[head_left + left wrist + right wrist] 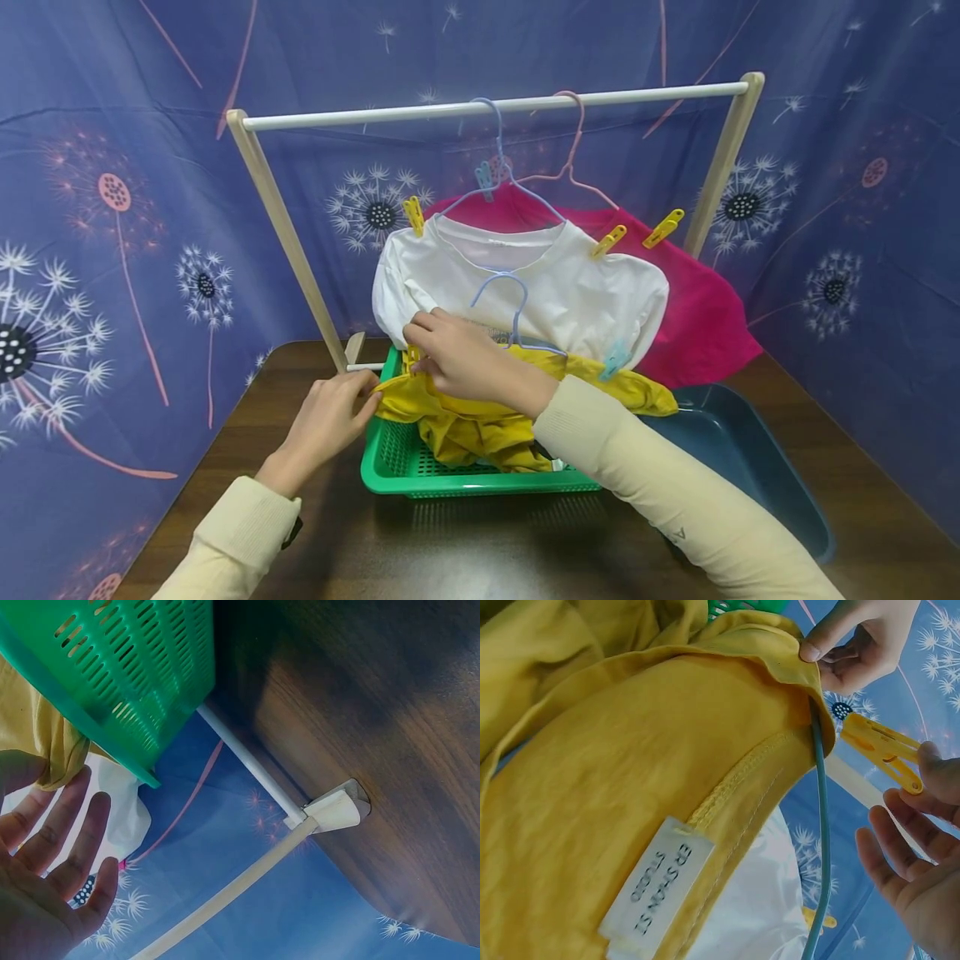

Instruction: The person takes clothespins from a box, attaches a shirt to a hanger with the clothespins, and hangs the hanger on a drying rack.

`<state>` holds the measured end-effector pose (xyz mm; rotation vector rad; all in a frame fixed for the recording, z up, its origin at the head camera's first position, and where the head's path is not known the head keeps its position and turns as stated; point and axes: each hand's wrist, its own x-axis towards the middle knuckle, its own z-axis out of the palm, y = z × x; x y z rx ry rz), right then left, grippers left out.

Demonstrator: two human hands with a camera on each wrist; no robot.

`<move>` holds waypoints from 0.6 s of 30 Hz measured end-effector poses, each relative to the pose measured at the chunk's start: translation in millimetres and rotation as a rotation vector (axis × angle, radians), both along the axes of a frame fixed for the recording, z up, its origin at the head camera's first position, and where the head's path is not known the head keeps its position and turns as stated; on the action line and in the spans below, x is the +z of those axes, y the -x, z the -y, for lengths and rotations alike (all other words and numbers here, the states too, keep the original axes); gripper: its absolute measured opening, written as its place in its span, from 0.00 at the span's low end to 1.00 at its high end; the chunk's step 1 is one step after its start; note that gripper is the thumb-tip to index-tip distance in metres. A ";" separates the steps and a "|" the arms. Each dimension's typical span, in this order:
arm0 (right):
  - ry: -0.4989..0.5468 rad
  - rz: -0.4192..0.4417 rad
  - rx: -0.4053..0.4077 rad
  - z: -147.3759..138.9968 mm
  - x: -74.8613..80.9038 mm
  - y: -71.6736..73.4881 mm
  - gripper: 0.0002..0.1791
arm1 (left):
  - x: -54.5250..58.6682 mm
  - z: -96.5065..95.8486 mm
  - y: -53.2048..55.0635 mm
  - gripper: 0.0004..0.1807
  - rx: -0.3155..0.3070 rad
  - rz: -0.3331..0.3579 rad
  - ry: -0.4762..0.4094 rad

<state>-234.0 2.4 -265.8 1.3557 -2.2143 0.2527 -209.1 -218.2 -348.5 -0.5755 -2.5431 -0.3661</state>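
Note:
A yellow shirt lies bunched over a green basket, with a blue hanger in its neck. My left hand pinches the shirt's edge at its left side. Held between thumb and forefinger of my right hand is a yellow clothespin, close to the shirt's shoulder beside the hanger's arm. The right wrist view shows a white label inside the collar. A light-blue clothespin sits on the shirt's right shoulder.
Behind, a white shirt and a pink garment hang on a rack with a white bar, with yellow clothespins on them. A dark blue tray stands right of the basket on the wooden table.

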 end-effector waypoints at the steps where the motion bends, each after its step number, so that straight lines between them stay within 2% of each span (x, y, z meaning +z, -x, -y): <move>1: -0.004 -0.002 -0.006 2.0 -0.1 0.8 0.08 | 0.0 0.0 -0.2 0.03 0.001 0.002 0.000; 9: -0.080 0.018 -0.088 16.3 0.7 4.2 0.07 | -0.2 0.6 -0.2 0.03 0.000 -0.005 0.007; 18: -0.135 0.072 -0.125 24.8 0.0 5.6 0.09 | -0.6 0.2 0.2 0.02 -0.013 -0.015 0.018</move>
